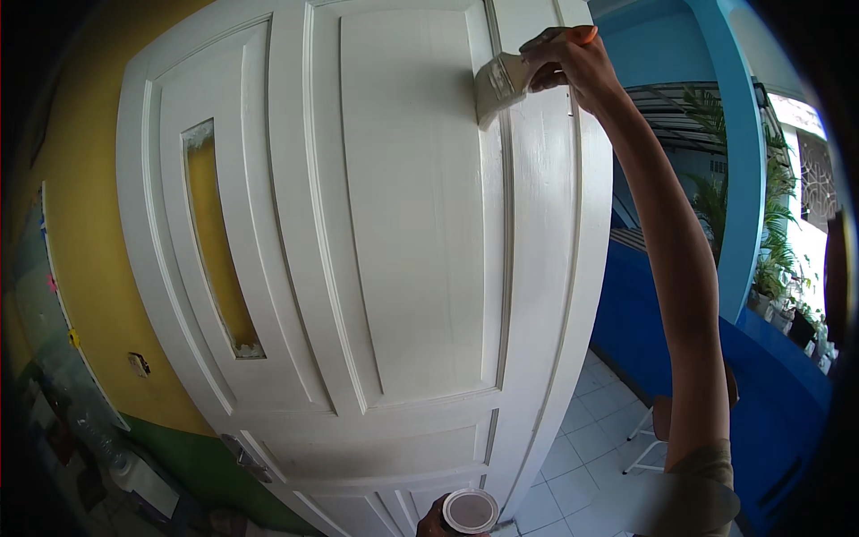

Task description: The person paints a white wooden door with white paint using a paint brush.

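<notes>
My right hand [573, 67] is raised to the upper right of a white panelled door [416, 206]. Its fingers are closed round a wide paintbrush [503, 82] with an orange handle end. The pale bristles touch the door along the right edge of the tall raised panel, near the moulding. Low in the picture, my left hand [431, 521] grips a small round can [470, 511] with a pale rim and a greyish top face. Whether that face is paint or a lid, I cannot tell. Most of the left hand is cut off by the lower edge.
A narrow window slot [222, 242] is set in the door's left part, with a metal handle [244, 456] below. Yellow and green wall [134, 313] lies to the left. On the right are a blue low wall [778, 385], a stool [660, 419], potted plants [774, 277] and floor tiles [573, 456].
</notes>
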`<control>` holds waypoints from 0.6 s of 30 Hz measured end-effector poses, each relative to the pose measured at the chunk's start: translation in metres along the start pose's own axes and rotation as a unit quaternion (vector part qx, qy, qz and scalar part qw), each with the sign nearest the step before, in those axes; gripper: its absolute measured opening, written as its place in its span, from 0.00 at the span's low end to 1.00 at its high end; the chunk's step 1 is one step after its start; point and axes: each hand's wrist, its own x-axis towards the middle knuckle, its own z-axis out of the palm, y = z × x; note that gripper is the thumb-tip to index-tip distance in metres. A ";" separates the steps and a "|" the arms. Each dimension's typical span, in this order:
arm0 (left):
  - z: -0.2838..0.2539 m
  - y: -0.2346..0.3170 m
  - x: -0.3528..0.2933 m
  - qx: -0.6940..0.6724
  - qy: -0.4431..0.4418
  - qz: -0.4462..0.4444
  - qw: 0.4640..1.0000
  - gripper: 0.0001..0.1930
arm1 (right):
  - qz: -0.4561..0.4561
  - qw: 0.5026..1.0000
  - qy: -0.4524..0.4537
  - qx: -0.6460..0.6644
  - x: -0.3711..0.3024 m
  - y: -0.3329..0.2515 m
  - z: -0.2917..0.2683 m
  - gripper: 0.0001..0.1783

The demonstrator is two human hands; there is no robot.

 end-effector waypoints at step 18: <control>-0.007 -0.012 0.006 0.050 0.011 0.061 0.997 0.53 | -0.009 0.990 -0.139 -0.024 -0.076 0.010 -0.008 0.13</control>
